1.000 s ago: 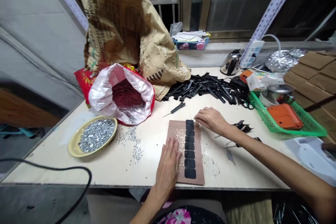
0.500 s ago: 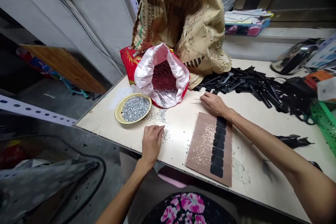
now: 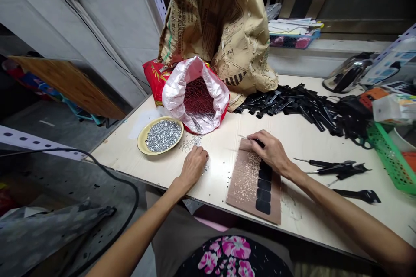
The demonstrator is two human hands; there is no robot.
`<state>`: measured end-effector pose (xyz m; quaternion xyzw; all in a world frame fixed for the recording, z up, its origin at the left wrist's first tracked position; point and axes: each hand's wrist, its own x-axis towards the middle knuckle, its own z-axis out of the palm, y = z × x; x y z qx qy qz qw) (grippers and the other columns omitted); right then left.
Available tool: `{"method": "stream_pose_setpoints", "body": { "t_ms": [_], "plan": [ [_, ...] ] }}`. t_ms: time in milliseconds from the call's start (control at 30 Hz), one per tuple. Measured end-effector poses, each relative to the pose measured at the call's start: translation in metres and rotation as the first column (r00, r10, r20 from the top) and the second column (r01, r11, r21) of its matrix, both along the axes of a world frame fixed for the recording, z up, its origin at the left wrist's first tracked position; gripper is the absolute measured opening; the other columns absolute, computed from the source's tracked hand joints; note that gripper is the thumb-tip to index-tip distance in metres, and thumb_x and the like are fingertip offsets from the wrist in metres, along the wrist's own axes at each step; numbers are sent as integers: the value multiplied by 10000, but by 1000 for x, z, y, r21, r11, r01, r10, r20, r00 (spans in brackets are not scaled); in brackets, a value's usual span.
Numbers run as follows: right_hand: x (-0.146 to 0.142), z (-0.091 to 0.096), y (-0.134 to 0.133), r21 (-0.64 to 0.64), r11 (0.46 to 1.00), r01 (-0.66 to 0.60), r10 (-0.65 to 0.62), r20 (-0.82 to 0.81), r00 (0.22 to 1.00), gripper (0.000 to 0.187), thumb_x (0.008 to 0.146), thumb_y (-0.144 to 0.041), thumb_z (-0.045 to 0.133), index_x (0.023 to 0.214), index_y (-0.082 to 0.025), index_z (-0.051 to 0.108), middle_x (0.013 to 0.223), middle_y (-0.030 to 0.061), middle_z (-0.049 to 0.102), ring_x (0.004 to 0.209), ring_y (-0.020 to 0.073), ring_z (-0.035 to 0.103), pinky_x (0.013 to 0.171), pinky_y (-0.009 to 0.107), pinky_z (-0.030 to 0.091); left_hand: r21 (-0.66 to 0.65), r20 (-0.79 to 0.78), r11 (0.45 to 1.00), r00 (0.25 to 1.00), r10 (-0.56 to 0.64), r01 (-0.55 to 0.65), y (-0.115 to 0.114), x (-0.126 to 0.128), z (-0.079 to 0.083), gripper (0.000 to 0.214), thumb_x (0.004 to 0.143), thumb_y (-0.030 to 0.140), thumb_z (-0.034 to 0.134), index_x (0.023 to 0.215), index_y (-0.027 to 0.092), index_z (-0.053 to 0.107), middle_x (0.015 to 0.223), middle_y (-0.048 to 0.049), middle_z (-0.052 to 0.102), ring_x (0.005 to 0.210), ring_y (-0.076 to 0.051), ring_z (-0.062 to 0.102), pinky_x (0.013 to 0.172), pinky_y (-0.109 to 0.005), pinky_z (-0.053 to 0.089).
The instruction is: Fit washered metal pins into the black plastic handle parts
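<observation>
My left hand [image 3: 194, 164] rests by the table's front edge, fingertips pinched together over small silver metal pieces [image 3: 195, 140] scattered on the tabletop. What it holds, if anything, is too small to see. Left of it is a shallow yellow dish [image 3: 140, 143] full of similar silver pieces. My right hand [image 3: 269, 152] is closed over the top of a brown board [image 3: 242, 207]. A thin metal rod [image 3: 242, 136] sticks out leftward from its fingers, and a dark piece shows between them. Black rounded-corner pieces [image 3: 263, 194] form a column on the board, beside pale speckled wear.
An open red-and-white bag [image 3: 172, 91] of dark red rods stands behind the dish, before a brown paper sack [image 3: 253, 43]. Black strips [image 3: 292, 99] are heaped at the back. Black pieces with metal shafts [image 3: 331, 166], a green basket [image 3: 386, 156] and a kettle [image 3: 349, 71] occupy the right.
My right hand has come from beyond the board back toward me, onto its top end, with the thin rod. My left hand stays over the silver pieces, its fingers curled more. The view has shifted slightly.
</observation>
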<state>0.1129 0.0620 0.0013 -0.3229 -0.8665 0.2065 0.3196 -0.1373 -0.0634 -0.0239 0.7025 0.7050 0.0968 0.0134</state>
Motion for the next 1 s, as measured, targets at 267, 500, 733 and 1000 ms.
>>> {"method": "stream_pose_setpoints", "body": {
  "t_ms": [267, 500, 733, 1000],
  "plan": [
    [-19, 3, -55, -52, 999, -12, 13, 18, 1000, 185, 904, -255, 509, 982, -209, 671, 887, 34, 629, 781, 152, 600, 660, 251, 457, -142, 867, 952, 431, 251, -270, -3, 24, 17, 161, 767, 317, 593, 782, 157, 580, 693, -21, 600, 632, -146, 570, 606, -279, 463],
    [-19, 4, -73, 42, 999, 6, -10, 95, 995, 239, 925, -262, 488, 1102, -261, 648, 895, 25, 622, 763, 135, 587, 592, 230, 405, -236, 951, 947, -250, 179, -218, -2, 64, 35, 269, 631, 283, 766, 779, 127, 605, 703, -7, 646, 632, -96, 601, 656, -239, 500],
    [-9, 8, -76, 110, 993, 53, -68, 132, 989, 221, 934, -269, 468, 1061, -253, 648, 912, 33, 627, 802, 157, 577, 638, 254, 410, -139, 990, 960, -67, 127, -245, -1, 74, 34, 213, 680, 272, 739, 782, 127, 622, 660, 12, 631, 621, -89, 602, 651, -218, 479],
    [-3, 7, -81, 198, 977, 84, -116, 156, 981, 212, 944, -249, 437, 1016, -222, 635, 898, 48, 631, 827, 180, 551, 684, 291, 395, -165, 986, 969, -22, 163, -183, 1, 75, 32, 260, 678, 284, 740, 865, 123, 657, 701, -1, 638, 623, -98, 603, 655, -235, 482]
  ]
}}
